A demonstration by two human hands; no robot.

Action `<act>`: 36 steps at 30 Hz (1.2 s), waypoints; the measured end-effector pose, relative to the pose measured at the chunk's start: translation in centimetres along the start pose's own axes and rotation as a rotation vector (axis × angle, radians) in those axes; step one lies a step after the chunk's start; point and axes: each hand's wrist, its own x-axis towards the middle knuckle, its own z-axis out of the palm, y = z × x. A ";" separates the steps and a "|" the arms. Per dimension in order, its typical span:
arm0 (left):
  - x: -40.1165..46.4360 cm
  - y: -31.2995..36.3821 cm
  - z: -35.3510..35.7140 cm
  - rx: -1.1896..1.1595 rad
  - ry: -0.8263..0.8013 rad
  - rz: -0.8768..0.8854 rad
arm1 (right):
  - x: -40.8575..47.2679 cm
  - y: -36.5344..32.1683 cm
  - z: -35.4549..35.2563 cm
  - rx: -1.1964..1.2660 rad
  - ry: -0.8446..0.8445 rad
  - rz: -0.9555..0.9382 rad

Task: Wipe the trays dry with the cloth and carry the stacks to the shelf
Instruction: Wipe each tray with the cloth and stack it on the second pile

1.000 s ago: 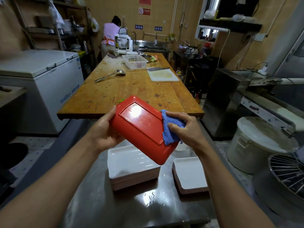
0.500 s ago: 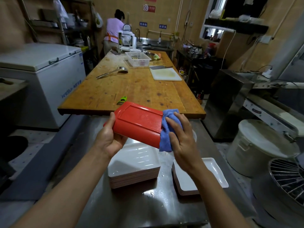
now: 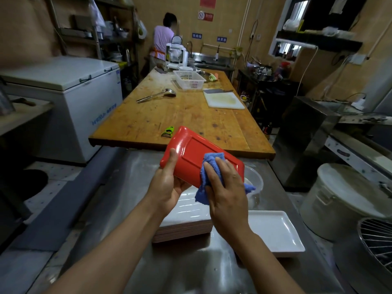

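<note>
Red tray (image 3: pixel 192 148) tilted above the white tray stack (image 3: pixel 186 219) — left hand (image 3: pixel 167 185) grips its near edge; right hand (image 3: pixel 224 187) presses blue cloth (image 3: pixel 209 164) flat against it.

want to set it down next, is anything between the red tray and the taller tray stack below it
Nothing visible: the red rectangular plastic tray, gripped by the left hand, hangs directly over the tall stack of white trays.
</note>
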 end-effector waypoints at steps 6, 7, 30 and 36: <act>-1.1 -0.8 0.0 -0.036 -0.066 -0.041 | 2.7 -3.6 0.6 0.052 -0.114 0.014; -1.2 -0.8 -0.1 -0.047 -0.079 -0.050 | 3.1 -3.9 0.7 0.060 -0.148 0.025; -0.7 -1.2 -3.4 -0.091 0.080 -0.050 | 1.0 4.0 0.7 0.316 -0.315 0.397; -0.3 -1.7 -3.0 -0.130 0.078 -0.041 | -1.0 3.5 0.1 0.342 -0.172 0.433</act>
